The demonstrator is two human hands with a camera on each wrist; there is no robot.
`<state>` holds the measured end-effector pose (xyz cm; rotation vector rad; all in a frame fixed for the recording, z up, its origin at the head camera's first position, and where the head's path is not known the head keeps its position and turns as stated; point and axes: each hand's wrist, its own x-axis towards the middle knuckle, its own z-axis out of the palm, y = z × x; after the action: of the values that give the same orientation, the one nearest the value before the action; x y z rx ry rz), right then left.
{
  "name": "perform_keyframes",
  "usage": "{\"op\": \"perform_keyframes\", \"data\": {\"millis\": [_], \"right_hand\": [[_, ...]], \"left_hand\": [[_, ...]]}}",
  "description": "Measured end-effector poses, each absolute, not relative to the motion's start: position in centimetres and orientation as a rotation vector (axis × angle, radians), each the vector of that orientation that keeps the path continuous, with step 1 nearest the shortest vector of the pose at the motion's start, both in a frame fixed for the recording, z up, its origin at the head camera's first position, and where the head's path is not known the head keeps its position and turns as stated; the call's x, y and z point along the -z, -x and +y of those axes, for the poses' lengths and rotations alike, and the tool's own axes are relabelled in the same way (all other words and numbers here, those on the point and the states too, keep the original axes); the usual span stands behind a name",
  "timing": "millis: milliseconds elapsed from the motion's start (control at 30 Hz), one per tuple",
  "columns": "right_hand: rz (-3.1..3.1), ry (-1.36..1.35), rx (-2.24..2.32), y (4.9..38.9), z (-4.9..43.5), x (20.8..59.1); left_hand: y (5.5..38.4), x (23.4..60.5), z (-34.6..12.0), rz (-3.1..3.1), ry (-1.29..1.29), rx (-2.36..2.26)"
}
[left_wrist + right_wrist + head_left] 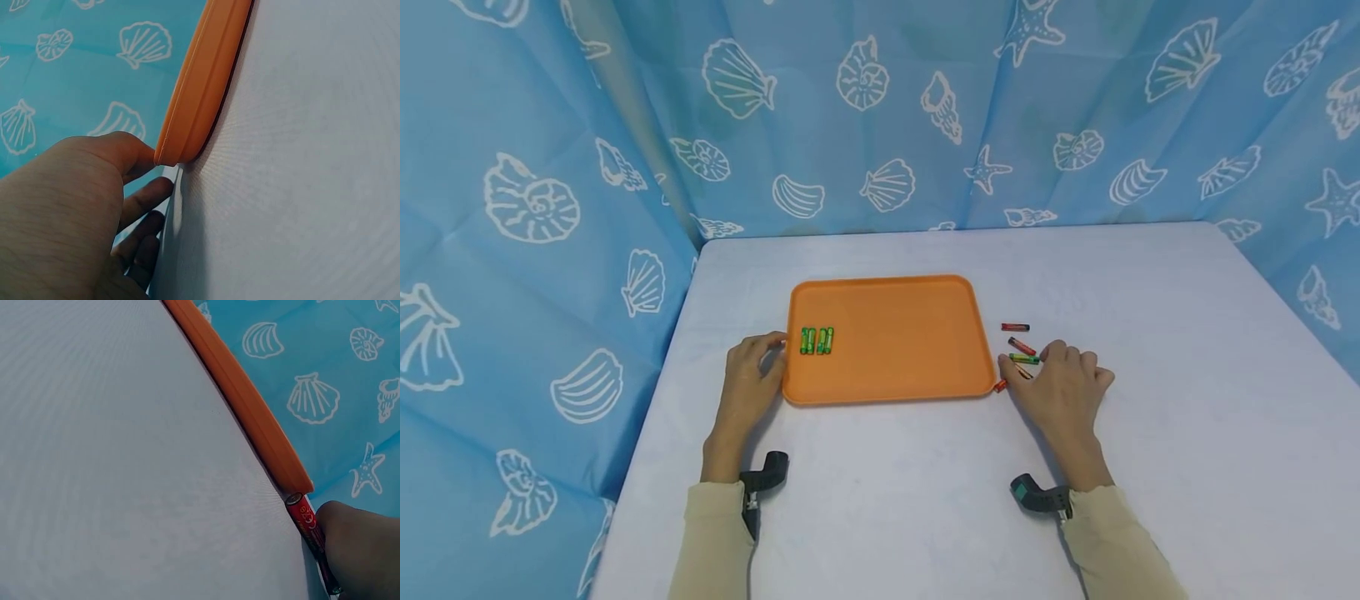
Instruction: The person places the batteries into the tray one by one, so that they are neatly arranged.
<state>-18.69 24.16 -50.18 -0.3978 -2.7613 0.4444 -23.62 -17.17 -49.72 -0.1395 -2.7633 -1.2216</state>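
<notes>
The right hand (1063, 392) lies just right of the shallow orange rectangular tray (902, 342), thumb and fingers apart; whether it pinches anything I cannot tell. By its fingertips, right of the tray, lies a slim green cylindrical battery (1024, 359) among slim red cylindrical batteries (1015, 327). The left hand (748, 379) touches the tray's left edge, fingers loosely bent. Four green-wrapped cylindrical batteries (810, 341) lie side by side inside the tray, near its left edge. Beneath the tray spreads a white tabletop (895, 500); behind, a blue seashell-print curtain (820, 133).
</notes>
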Motion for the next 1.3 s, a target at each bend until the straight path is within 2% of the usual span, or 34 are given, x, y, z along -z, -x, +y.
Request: {"op": "perform_keyframes", "data": {"millis": [833, 1300], "right_hand": [[-2.771, 0.463, -0.474, 19.0, 24.2, 50.4], [-2.815, 0.492, -0.411, 20.7, 24.3, 50.3]], "left_hand": [[23.8, 49.9, -17.1, -2.753, 0.152, 1.214], [23.5, 49.7, -16.7, -2.757, 0.127, 1.196]]}}
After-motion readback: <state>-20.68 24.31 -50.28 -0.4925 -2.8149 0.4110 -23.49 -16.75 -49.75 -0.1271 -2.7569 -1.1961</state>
